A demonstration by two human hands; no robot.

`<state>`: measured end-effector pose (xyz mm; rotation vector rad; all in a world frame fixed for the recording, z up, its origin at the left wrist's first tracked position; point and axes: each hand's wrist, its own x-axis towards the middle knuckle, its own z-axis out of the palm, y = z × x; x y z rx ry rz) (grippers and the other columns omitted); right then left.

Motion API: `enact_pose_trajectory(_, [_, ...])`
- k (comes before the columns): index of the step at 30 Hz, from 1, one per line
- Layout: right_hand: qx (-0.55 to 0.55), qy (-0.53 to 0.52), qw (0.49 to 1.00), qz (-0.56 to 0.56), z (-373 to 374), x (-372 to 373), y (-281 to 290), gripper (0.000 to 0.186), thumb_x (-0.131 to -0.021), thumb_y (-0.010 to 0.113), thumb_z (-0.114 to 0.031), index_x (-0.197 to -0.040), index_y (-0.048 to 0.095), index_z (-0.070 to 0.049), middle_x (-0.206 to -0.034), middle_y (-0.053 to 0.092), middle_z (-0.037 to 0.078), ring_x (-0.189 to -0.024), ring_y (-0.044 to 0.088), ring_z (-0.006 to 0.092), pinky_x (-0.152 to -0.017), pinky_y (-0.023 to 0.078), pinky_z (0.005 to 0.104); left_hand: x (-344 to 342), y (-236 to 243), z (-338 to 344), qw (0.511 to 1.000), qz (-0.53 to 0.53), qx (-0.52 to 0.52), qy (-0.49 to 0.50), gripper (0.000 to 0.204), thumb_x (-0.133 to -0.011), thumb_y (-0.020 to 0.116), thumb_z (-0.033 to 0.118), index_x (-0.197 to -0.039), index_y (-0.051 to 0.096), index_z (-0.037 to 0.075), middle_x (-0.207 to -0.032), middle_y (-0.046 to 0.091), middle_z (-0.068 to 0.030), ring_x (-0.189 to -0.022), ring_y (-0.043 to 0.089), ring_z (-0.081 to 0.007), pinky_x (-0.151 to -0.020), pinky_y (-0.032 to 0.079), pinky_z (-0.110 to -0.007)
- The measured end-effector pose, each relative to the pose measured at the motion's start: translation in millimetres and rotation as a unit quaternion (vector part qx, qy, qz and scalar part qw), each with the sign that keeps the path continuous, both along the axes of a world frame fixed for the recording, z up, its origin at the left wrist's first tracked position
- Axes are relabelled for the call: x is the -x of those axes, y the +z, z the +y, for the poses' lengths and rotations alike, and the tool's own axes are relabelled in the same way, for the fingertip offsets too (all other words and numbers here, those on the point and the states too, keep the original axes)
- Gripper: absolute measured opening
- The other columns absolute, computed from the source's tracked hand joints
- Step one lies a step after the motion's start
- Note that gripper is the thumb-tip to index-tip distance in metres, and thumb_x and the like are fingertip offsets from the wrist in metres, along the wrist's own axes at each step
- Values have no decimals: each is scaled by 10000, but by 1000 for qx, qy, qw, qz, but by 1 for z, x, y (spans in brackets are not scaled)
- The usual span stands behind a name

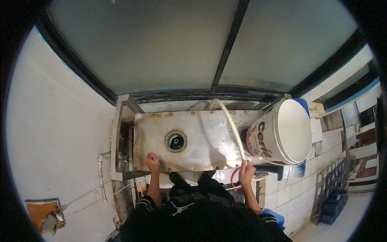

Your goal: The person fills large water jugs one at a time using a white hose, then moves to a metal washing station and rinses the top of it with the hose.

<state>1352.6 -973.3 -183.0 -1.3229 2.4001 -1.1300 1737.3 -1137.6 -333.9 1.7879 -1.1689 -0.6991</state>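
Note:
My right hand (pixel 246 171) is closed around a cream-coloured hose (pixel 231 123) at the front edge of a stainless steel counter top (pixel 201 139). From the hand the hose arches up and back over the metal toward the window. My left hand (pixel 152 162) is curled closed above the front left part of the counter; what it holds, if anything, is hidden. Just beyond it lies a round burner opening (pixel 176 141) set into the metal. Right of the hose a large white bucket (pixel 262 137) with printed sides stands on the counter's right end.
Frosted window panes (pixel 161 48) in dark frames rise behind the counter. A white wall (pixel 60 121) with a pipe (pixel 100 173) is at left. Light floor tiles (pixel 284 195), a blue plastic bag (pixel 274 218) and a dark crate (pixel 334 205) lie at right.

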Motion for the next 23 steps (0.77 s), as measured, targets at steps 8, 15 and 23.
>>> enact_pose_trajectory(8, [-98, 105, 990, 1, -36, 12, -160, 372, -880, 483, -311, -1026, 497, 30, -941, 512, 306, -884, 513, 412, -753, 386, 482, -32, 104, 47, 964, -239, 91, 68, 387, -785, 635, 360, -715, 549, -10, -554, 535, -104, -474, 507, -206, -474, 393, -333])
enact_pose_trajectory(15, [-43, 43, 976, 208, -34, -51, -77, 580, -783, 606, -189, -1267, 361, 16, -1197, 406, 264, -1117, 393, 424, -942, 315, 468, -180, 120, 92, 894, -35, 149, 420, 282, -842, 550, 260, -800, 562, -19, -679, 590, -135, -660, 591, -198, -614, 446, -305])
enact_pose_trajectory(23, [154, 150, 973, -80, -124, -127, 94, 438, -861, 529, -69, -1262, 374, 20, -1260, 438, 175, -1161, 423, 270, -974, 325, 379, -310, -78, 5, 947, -162, -277, -11, 604, -813, 548, 388, -1316, 361, 113, -1070, 567, -264, -1003, 543, -406, -838, 441, -474])
